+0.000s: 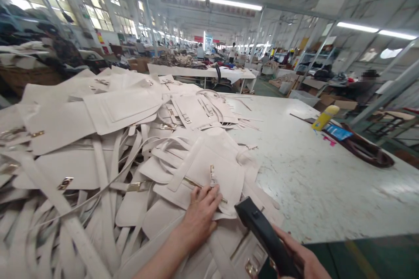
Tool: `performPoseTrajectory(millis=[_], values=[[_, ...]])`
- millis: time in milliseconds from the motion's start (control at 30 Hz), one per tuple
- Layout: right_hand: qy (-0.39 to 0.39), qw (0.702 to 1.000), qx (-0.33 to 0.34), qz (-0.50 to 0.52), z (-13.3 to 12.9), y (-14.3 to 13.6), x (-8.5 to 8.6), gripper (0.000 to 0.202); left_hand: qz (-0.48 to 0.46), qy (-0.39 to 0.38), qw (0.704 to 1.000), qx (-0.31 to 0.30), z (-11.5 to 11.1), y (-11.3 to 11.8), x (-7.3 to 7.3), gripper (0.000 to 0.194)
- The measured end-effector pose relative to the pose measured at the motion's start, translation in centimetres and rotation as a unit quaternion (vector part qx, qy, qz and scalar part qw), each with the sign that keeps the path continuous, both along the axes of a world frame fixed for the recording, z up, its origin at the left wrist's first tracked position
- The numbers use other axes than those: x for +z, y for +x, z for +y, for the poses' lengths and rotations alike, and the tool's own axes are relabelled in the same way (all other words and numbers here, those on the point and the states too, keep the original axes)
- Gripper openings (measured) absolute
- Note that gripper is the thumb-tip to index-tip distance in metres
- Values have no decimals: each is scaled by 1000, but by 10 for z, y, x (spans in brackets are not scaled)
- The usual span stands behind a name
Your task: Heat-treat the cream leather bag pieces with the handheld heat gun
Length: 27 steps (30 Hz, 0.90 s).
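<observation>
Just right of the cream bag piece [225, 157], the right hand [303, 255] grips a black tool [258, 222]. The left hand [203, 209] rests open on the bag piece. Left of it are heaped cream pieces [70, 163]; beyond it, rightward, a yellow object [325, 117].

The left forearm [168, 248], bare, reaches up from the bottom edge. The left grip [203, 209] lies palm down, its fingers [205, 192] pointing forward, slightly bent and a little apart. The right grip [303, 256], at lower right and partly cut off, is closed, one finger stretched forward and left.
</observation>
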State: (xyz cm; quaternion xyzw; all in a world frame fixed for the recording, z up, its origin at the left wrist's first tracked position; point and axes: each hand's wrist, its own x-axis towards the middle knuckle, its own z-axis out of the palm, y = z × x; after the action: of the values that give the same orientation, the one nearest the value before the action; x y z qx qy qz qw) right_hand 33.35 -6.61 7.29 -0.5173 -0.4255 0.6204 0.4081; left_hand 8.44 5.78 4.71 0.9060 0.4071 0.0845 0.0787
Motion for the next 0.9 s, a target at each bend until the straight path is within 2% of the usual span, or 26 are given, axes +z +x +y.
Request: performPoseTrajectory(millis=[200,333,433,533,633,700,800,900], values=[[-86,995,58,6,20,-17,11,75,42,5,999,-19,-16,-7,-14,73],[-101,994,43,-7,32,-18,20,82,38,3,999,-18,-19,-10,-10,74],[-86,996,16,6,26,-9,20,84,38,-3,999,-29,-22,-10,-4,68],[-102,992,69,37,9,-2,15,75,46,-7,998,-39,-30,-9,-4,64],[-123,985,108,48,0,-9,10,66,51,1,998,-27,-39,-9,-10,59],[-110,988,99,38,2,-20,9,69,53,9,999,-1,-46,-10,-14,55],[-67,997,40,6,10,-34,10,78,60,17,997,39,-55,-11,-18,51],[-53,998,-3,-22,6,-29,11,82,63,25,996,55,-61,-12,-18,48]])
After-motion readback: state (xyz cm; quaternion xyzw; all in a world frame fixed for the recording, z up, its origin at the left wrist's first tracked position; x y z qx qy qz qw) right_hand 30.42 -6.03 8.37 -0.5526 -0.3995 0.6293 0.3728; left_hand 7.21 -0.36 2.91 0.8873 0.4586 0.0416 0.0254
